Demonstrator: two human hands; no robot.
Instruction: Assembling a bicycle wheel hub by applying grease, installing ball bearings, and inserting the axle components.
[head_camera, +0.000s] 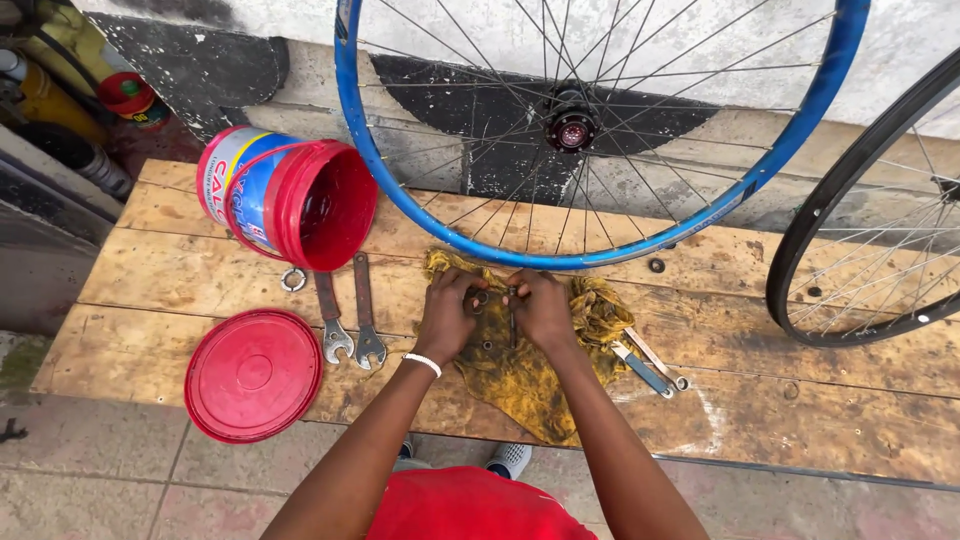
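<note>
Both hands are working close together over a stained yellow rag (520, 375) that is lying spread on the wooden table (780, 400), just in front of the rim of a blue spoked wheel (590, 130). The left hand (447, 315) is curling its fingers around a small metal ring-shaped part (481, 298), pinching it at the fingertips; a white band is showing on that wrist. The right hand (541, 310) is closing on a short dark metal rod (513, 315), possibly an axle, which is standing roughly upright between the two hands; exactly how the two parts are meeting is too small to tell. The blue wheel is standing on its rim at the back of the table and leaning against the painted wall, its dark hub (570, 128) facing the camera. A second wheel with a black rim (850, 200) is standing at the right edge of the view, well apart from the hands. To the left of the rag, two flat spanners (350, 315) are lying side by side, with a small metal ring (293, 279) just beside them. A red plastic bucket (290, 195) is lying on its side behind the spanners, its open mouth turned toward the blue wheel, and its round red lid (253, 373) is lying flat near the table's front left corner. To the right of the rag, two slim tools (648, 365) are lying touching each other
</note>
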